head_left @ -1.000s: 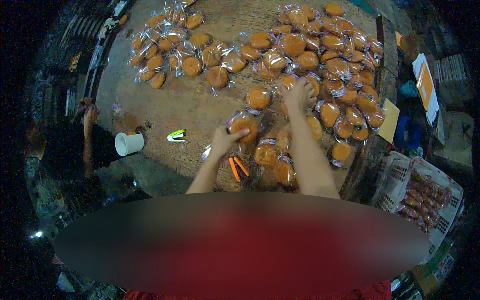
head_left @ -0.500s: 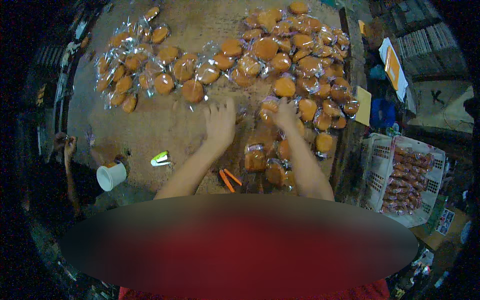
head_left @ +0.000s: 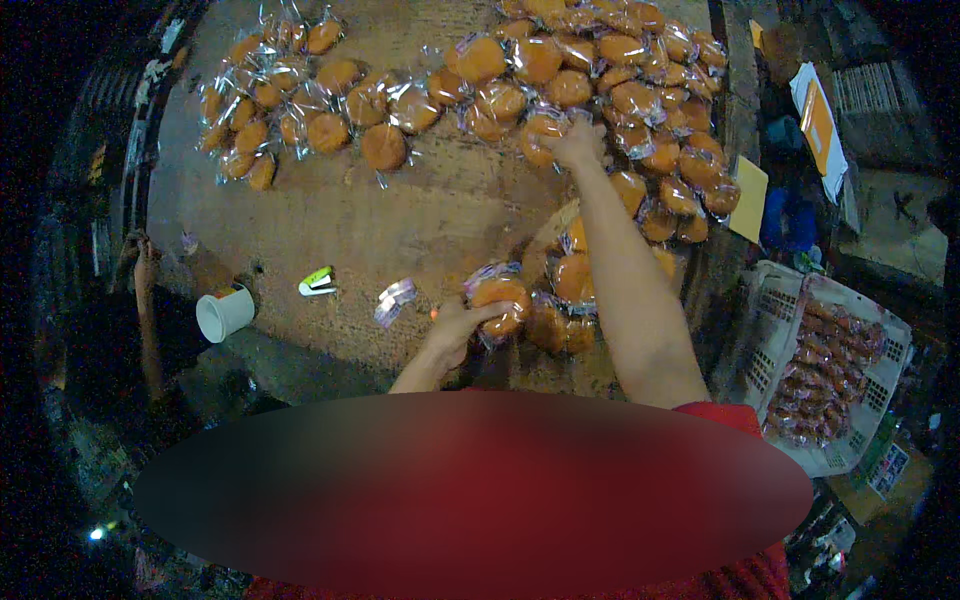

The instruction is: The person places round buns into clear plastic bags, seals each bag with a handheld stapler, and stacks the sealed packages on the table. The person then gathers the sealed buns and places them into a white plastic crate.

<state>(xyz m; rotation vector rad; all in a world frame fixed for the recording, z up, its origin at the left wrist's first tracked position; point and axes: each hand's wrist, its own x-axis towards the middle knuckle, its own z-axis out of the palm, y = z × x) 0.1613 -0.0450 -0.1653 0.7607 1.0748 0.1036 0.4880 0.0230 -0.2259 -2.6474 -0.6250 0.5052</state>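
Note:
Low in the middle of the table, my left hand (head_left: 462, 328) grips a round brown bun in clear wrap (head_left: 499, 303), thumb across its top. My right hand (head_left: 578, 143) reaches farther out, its fingers closed on another wrapped bun (head_left: 544, 136) at the near edge of the big pile. Close by my right forearm lie more wrapped buns (head_left: 574, 277), partly covered by the arm. Just left of my left hand is a small shiny printed wrapper piece (head_left: 395, 301). A bit of an orange tool (head_left: 435, 313) peeks out behind that hand.
Wrapped buns (head_left: 640, 98) heap at the far right, with another cluster (head_left: 290, 100) far left. A green-and-white stapler-like tool (head_left: 317, 281) and a white tub (head_left: 225, 313) sit left. Another person's arm (head_left: 147, 315) is at the left edge. A white crate (head_left: 757, 345) holds packed goods.
My left hand has come back toward me and now grips a wrapped bun. My right hand has moved farther out to another bun. The wrapper piece now lies on the table; the view has shifted.

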